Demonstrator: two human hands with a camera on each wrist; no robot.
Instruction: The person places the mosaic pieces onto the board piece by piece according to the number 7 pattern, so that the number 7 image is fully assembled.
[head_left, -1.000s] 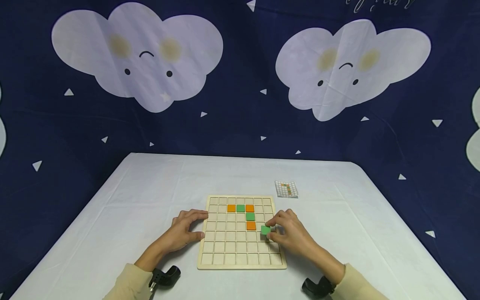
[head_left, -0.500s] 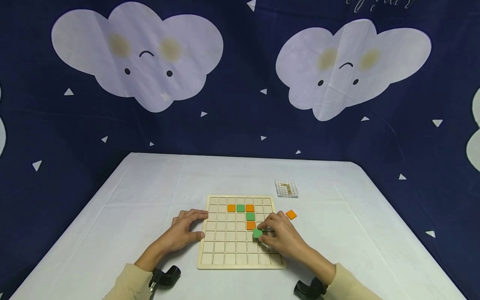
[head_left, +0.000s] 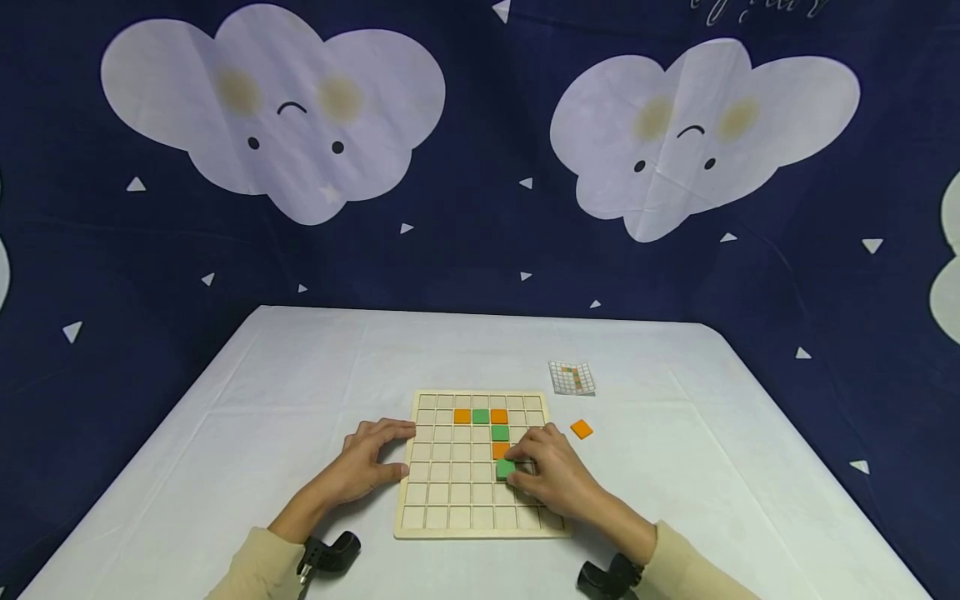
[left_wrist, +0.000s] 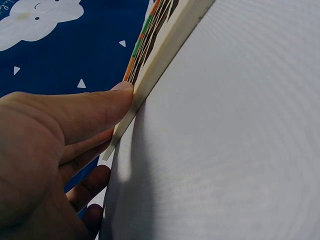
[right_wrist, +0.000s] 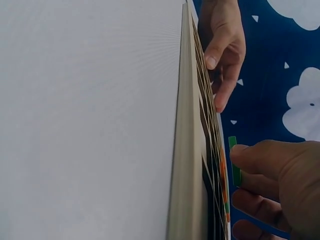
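A wooden grid board [head_left: 440,496] lies on the white table. My right hand [head_left: 553,471] pinches a green square tile [head_left: 505,471] between thumb and fingers. That tile is just in front of an orange tile [head_left: 500,451] set in the grid; the right wrist view shows the held green tile [right_wrist: 235,162] raised slightly off the board. My left hand [head_left: 365,462] rests with extended fingers and thumb against the board's left edge, and in the left wrist view the thumb [left_wrist: 100,111] touches that edge. Farther up the grid sit a green tile [head_left: 500,433] and a row of orange and green tiles [head_left: 481,416].
A loose orange tile [head_left: 581,429] lies on the table right of the board. Behind it is a small pattern card [head_left: 572,378] printed with a coloured grid. A dark blue cloth [head_left: 480,258] with clouds hangs behind the table [head_left: 300,358].
My right hand has carried the green tile leftward and slightly down, to below the lowest orange tile. The loose orange tile has come into view from behind that hand. My left hand stays put.
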